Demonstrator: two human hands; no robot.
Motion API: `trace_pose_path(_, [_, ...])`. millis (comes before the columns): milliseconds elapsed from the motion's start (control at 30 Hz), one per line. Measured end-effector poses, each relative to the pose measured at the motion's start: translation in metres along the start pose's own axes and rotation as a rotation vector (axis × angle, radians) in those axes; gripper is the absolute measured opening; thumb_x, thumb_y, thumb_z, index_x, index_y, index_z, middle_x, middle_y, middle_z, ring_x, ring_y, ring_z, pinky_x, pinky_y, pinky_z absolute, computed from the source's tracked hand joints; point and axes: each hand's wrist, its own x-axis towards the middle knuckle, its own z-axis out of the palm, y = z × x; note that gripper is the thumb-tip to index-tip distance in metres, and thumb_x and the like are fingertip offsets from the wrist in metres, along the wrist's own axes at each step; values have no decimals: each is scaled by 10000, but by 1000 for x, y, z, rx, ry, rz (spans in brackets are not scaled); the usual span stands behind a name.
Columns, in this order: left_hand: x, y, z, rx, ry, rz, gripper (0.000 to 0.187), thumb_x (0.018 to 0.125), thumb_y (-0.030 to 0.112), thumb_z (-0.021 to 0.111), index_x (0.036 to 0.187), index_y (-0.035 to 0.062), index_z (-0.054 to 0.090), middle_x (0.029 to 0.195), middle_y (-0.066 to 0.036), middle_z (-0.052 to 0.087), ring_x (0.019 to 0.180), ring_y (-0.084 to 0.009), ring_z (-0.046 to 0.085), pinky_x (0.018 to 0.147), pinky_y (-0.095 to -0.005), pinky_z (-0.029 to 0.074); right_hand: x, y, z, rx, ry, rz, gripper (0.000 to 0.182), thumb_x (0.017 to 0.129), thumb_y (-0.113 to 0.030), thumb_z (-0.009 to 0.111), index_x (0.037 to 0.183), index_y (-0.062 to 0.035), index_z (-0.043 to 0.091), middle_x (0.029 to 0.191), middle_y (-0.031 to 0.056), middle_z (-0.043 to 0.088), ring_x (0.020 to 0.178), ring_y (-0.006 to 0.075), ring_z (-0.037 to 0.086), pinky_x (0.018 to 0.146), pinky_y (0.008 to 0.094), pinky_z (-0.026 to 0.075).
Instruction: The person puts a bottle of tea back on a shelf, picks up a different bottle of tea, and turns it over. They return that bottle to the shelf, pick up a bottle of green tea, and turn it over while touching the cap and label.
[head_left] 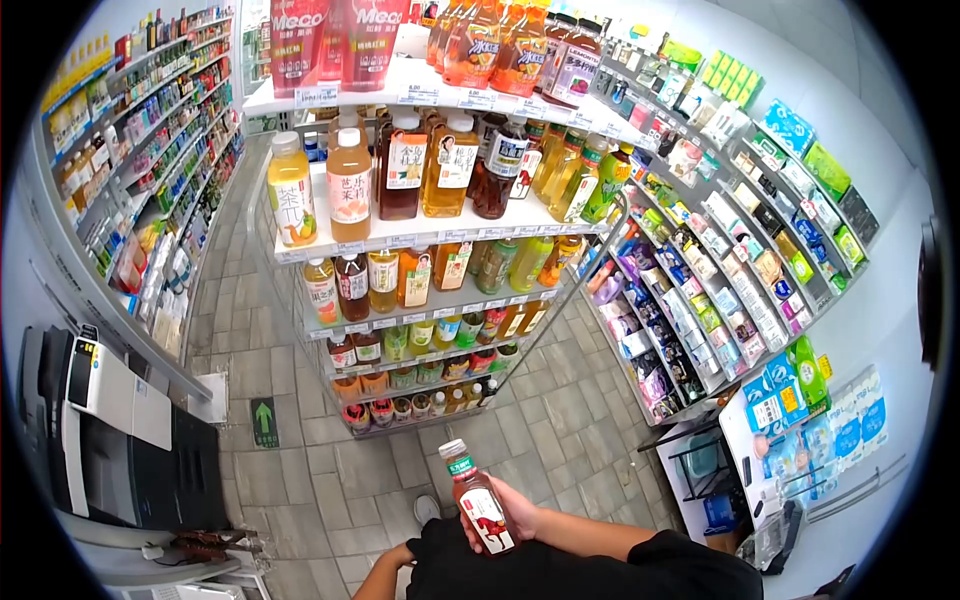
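Note:
My right hand (520, 512) is closed around a drink bottle (485, 513) in front of my body. The bottle is dark reddish-brown, with a white label, a green band at the neck and a pale cap; it tilts a little to the left. Low beside my black clothing is my left hand (402, 553), its fingers mostly hidden. Beyond the bottle stands a shelf rack (385, 240) packed with bottled drinks. On its upper tier are a yellow tea bottle (291, 190) and a peach-coloured bottle (349, 187).
Grey tiles cover the floor (340, 490), with a green arrow mat (264, 422). A black-and-white machine (110, 420) stands at left, in front of long stocked shelves (160, 150). More shelves (720, 260) and a white table (738, 440) with packages are on the right.

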Motion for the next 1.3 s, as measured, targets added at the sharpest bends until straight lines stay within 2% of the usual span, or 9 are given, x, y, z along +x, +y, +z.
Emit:
trace_pose_path(67, [-5,-5,8,-102,-26,-102,499,903,353,763,1368,216,646,1287,34,693,1129,-211,665,863,-498,593,6,2,5,46,-2,6,783,1053,-687,211,1195,-36,622,914,222,714,775,371,732,719,489,615])
trace_pose_path(233, [-12,-23,17,-158,4,-46,508,946,483,674,1367,199,660,1280,2,701,1104,-235,676,885,-492,579,20,9,7,0,13,133,802,1040,-710,220,1165,-35,634,920,223,714,787,374,729,740,491,611])
trace_pose_path(500, [-43,-19,19,21,-29,-115,460,963,446,637,1299,137,693,1227,-64,717,1099,-240,682,886,-428,577,12,10,0,50,-2,187,790,1044,-695,229,1193,-33,633,972,190,713,831,351,732,749,495,612])
trace_pose_path(667, [-33,-7,26,52,-4,25,255,869,278,675,1005,74,747,926,-38,732,882,-176,655,785,-369,559,1,1,-24,106,-47,173,760,1044,-683,259,1197,-44,640,997,179,710,884,374,726,767,524,606])
trace_pose_path(700, [-22,-10,23,183,27,51,233,864,267,675,969,71,746,881,-49,731,837,-174,653,766,-365,552,0,-2,-32,137,-125,180,791,1045,-683,244,1173,-18,654,1029,212,724,887,429,715,789,538,591])
trace_pose_path(867, [-39,21,20,294,316,235,207,839,257,674,849,60,737,764,-93,722,717,-185,640,717,-360,530,-17,-33,-28,192,-98,153,708,1047,-657,257,1200,-85,646,983,178,724,858,414,715,766,544,592])
trace_pose_path(1067, [-56,80,52,566,360,-19,214,800,238,648,841,60,759,811,-167,740,771,-285,701,748,-417,538,-53,-80,-57,172,-190,116,755,1047,-668,226,1226,-55,628,986,213,710,865,430,712,794,553,591])
trace_pose_path(1200, [-38,97,75,564,404,90,238,787,210,622,883,46,767,890,-237,741,849,-383,724,781,-468,552,-77,-117,-80,159,-277,119,827,1032,-700,214,1171,-7,643,972,223,705,863,426,712,789,550,593])
trace_pose_path(1300, [-58,160,99,611,518,28,245,802,226,642,914,53,776,928,-206,753,869,-366,728,783,-452,558,-87,-148,-93,110,-369,102,901,1011,-736,188,1069,30,659,947,214,699,850,420,709,775,540,596])
